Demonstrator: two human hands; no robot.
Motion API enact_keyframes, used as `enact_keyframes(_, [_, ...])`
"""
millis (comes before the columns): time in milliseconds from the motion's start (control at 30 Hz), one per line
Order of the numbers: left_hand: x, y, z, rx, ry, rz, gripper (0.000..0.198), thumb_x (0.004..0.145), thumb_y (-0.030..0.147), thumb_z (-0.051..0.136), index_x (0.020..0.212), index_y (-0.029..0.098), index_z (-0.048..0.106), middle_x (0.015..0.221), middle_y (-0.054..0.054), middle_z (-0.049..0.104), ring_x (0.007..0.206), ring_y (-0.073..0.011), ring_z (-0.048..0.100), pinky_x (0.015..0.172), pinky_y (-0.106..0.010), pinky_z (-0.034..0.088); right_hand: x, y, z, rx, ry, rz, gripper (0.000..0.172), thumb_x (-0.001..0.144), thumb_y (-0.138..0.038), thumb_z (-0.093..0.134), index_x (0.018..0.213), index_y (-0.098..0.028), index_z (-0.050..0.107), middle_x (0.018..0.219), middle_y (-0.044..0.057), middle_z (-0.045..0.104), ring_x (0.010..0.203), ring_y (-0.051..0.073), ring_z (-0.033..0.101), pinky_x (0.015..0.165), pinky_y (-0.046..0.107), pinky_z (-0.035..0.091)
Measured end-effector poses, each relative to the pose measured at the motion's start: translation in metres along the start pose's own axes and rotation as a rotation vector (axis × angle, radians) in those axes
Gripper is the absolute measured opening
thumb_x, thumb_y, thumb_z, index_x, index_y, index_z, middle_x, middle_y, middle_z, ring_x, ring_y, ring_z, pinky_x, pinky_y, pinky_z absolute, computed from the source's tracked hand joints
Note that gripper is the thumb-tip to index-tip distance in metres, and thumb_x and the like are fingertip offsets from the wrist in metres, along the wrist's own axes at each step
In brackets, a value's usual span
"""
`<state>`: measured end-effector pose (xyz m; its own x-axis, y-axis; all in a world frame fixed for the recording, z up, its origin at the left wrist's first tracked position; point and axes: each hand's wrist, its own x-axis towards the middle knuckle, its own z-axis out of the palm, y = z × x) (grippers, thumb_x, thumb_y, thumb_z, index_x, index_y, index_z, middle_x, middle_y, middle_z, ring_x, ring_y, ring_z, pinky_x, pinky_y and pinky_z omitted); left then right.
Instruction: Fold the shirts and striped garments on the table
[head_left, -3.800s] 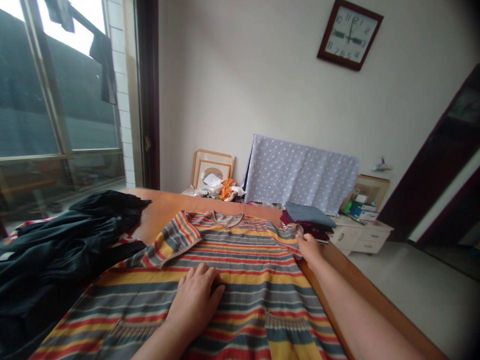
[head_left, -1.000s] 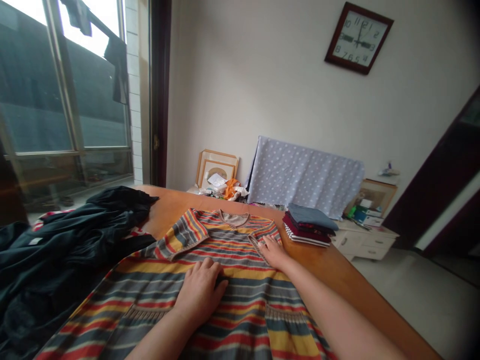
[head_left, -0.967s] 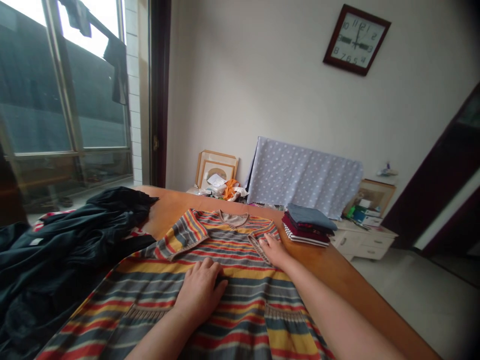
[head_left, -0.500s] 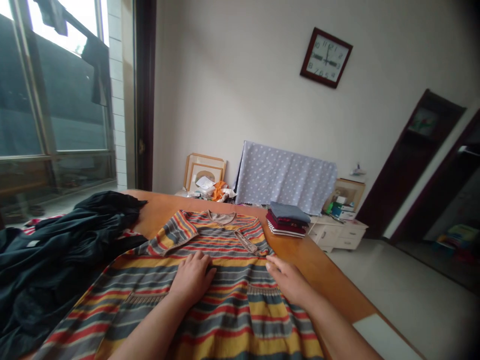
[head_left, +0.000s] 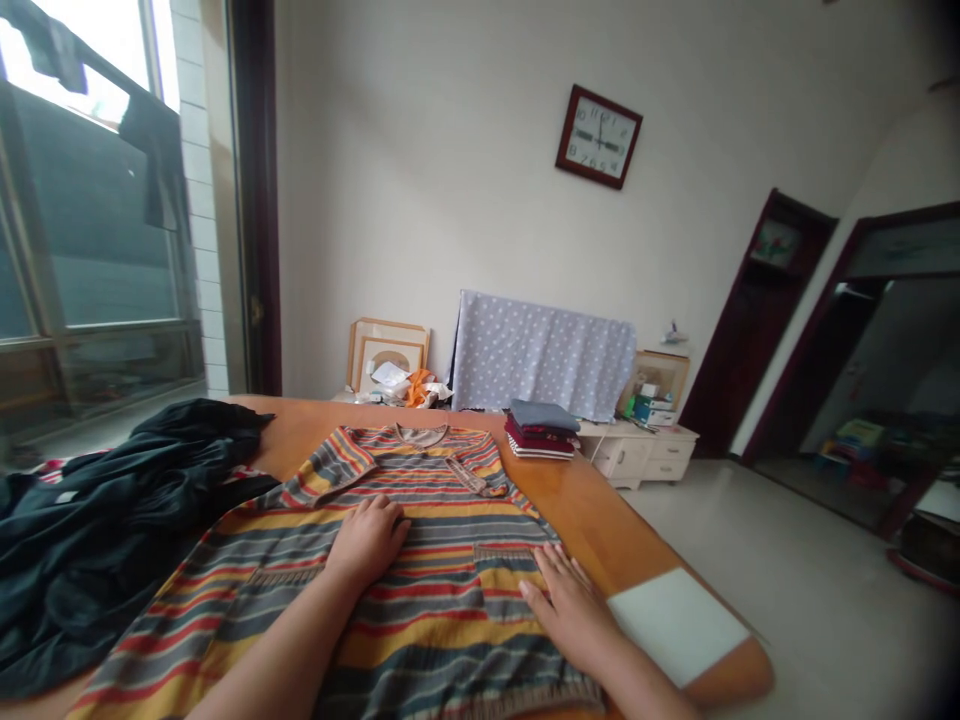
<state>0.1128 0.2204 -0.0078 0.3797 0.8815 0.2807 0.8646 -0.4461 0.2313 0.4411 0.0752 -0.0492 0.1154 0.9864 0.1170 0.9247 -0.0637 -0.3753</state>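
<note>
Your left hand (head_left: 367,540) rests flat and open on the striped knit dress (head_left: 442,530), which is spread on the wooden table (head_left: 592,540); your open right hand (head_left: 562,610) has moved down, now beside the gathered pocket (head_left: 506,553).

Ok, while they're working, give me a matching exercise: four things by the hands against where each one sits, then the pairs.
Things:
1 left hand
2 right hand
3 folded clothes stack
4 white rectangular sheet

Places:
A on the table, past the collar's right side
B on the striped garment, below its pocket
C on the table, right of the right hand
D on the striped garment, mid-body, left of centre

Pairs: 1-D, 2-B, 3-A, 4-C
</note>
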Motion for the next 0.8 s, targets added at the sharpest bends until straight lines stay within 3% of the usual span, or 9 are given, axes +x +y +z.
enact_keyframes(200, [-0.001,0.006,0.000,0.031,0.002,0.006,0.032,0.098,0.042,0.044,0.101,0.021,0.068,0.111,-0.010,0.061,0.108,-0.0240,0.055,0.098,-0.037,0.038,-0.017,-0.025,-0.014,0.056,-0.021,-0.045,0.077,0.095,-0.066,0.038,0.157,-0.020,0.037,0.163,0.008,0.030,0.152,0.028,0.023,0.125,0.042,0.018])
enact_keyframes(367, [0.003,0.002,0.007,0.093,0.030,0.051,0.032,0.097,0.041,0.045,0.096,0.020,0.068,0.106,-0.011,0.061,0.103,-0.0252,0.055,0.094,-0.037,0.040,-0.039,-0.027,-0.023,0.011,-0.086,-0.026,0.076,0.097,-0.062,0.037,0.157,-0.014,0.035,0.163,0.010,0.028,0.153,0.029,0.021,0.125,0.046,0.019])
enact_keyframes(567, [0.003,-0.002,0.016,0.072,0.158,0.064,0.031,0.096,0.043,0.047,0.094,0.021,0.068,0.108,-0.011,0.060,0.104,-0.0277,0.054,0.094,-0.041,0.039,-0.050,-0.036,-0.034,0.021,0.019,-0.092,0.064,0.097,-0.048,0.045,0.151,-0.012,0.047,0.157,0.015,0.041,0.148,0.029,0.034,0.122,0.046,0.027])
enact_keyframes(633, [0.004,-0.004,0.018,-0.070,0.186,0.054,0.027,0.093,0.043,0.052,0.093,0.021,0.069,0.105,-0.010,0.061,0.104,-0.0276,0.054,0.097,-0.042,0.039,-0.050,-0.051,-0.035,0.062,0.047,-0.133,0.059,0.098,-0.045,0.045,0.147,-0.013,0.052,0.154,0.015,0.045,0.146,0.028,0.038,0.120,0.045,0.031])
enact_keyframes(800, [0.011,-0.017,0.018,-0.797,0.311,-0.130,0.026,0.075,0.047,0.074,0.083,0.023,0.073,0.098,-0.007,0.067,0.105,-0.0279,0.057,0.102,-0.040,0.040,-0.049,-0.105,-0.028,0.166,-0.001,-0.342,0.050,0.096,-0.039,0.051,0.141,-0.019,0.059,0.149,0.012,0.053,0.142,0.027,0.045,0.117,0.043,0.037])
